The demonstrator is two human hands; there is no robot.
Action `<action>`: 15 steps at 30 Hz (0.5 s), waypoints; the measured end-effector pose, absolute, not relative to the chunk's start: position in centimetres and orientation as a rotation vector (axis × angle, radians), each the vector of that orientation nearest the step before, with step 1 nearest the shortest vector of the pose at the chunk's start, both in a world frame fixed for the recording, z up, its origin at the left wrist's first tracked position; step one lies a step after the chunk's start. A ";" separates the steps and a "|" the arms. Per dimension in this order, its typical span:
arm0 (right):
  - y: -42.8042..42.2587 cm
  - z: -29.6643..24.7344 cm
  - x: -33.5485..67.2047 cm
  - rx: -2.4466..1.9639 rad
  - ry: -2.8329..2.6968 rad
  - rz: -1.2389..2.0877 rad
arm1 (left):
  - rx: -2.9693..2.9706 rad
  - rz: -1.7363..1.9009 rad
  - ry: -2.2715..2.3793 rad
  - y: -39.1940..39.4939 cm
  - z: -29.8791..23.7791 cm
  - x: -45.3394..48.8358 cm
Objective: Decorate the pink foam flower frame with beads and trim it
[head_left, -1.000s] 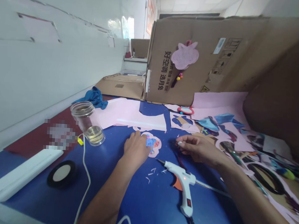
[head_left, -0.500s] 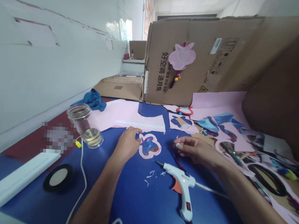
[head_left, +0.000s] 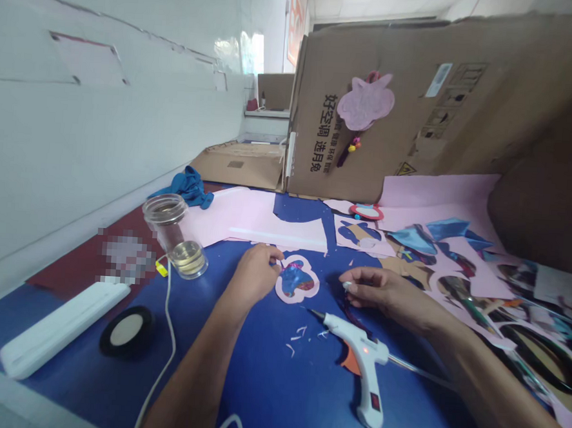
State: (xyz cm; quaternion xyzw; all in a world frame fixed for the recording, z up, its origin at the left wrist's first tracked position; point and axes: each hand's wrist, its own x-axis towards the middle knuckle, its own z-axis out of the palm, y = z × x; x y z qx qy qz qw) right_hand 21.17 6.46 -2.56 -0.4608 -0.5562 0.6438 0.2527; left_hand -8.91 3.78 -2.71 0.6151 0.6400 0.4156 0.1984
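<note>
So the left hand [head_left: 256, 273] has its fingertips right at the left edge of the cutout [head_left: 297, 279], which sits on the blue table [head_left: 267, 361] between the two hands. Can't tell if it's actually pinching the rim or just touching it, since the thumb is mostly tucked out of sight. The cutout has a wavy pink border, but the blue and reddish middle is too smeary for me to read. Right hand [head_left: 382, 294] is easier: finger and thumb are closed on a little white bit [head_left: 347, 285], well apart from the cutout, mostly covered by the fingers, so no clue what it is. Some dark strands [head_left: 356, 318] show below that hand, and I can't see what they're attached to. Glue gun [head_left: 362, 354] lies just below with its red light on, nozzle toward the cutout, and its black cord gets cut off at the bottom. The clear stick out of its back disappears by the right forearm. Both forearms run out of frame too. Over on the left there's a jar [head_left: 182, 243] with some yellowish liquid, and behind the white bar [head_left: 66, 330] a patch [head_left: 128, 256] is pixelated out. The scraps [head_left: 495, 285] on the right overlap so much I can't sort them all out
</note>
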 end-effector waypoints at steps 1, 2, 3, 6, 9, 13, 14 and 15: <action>6.4 -2.6 21.2 -1.253 -1.521 1.752 | 1.753 1.148 1.763 3.7 -2.9 -8.4; 6.4 -2.6 21.2 -1.250 -1.529 1.758 | 1.771 1.137 1.734 3.6 -3.1 -8.0; 6.4 -2.6 21.2 -1.245 -1.537 1.766 | 1.781 1.125 1.703 3.6 -3.4 -7.6; 6.5 -2.7 21.2 -1.235 -1.561 1.785 | 1.789 1.077 1.640 3.4 -3.9 -6.5; 6.5 -2.8 21.2 -1.235 -1.618 1.758 | 1.830 1.009 1.620 3.3 -4.0 -5.7; 6.5 -2.7 21.2 -1.236 -1.693 1.686 | 1.887 0.956 1.617 3.1 -3.8 -5.0; 6.5 -2.7 21.1 -1.238 -1.699 1.678 | 1.900 0.949 1.617 3.1 -3.7 -4.8; 6.5 -2.6 21.1 -1.240 -1.703 1.674 | 1.911 0.938 1.615 3.0 -3.6 -4.7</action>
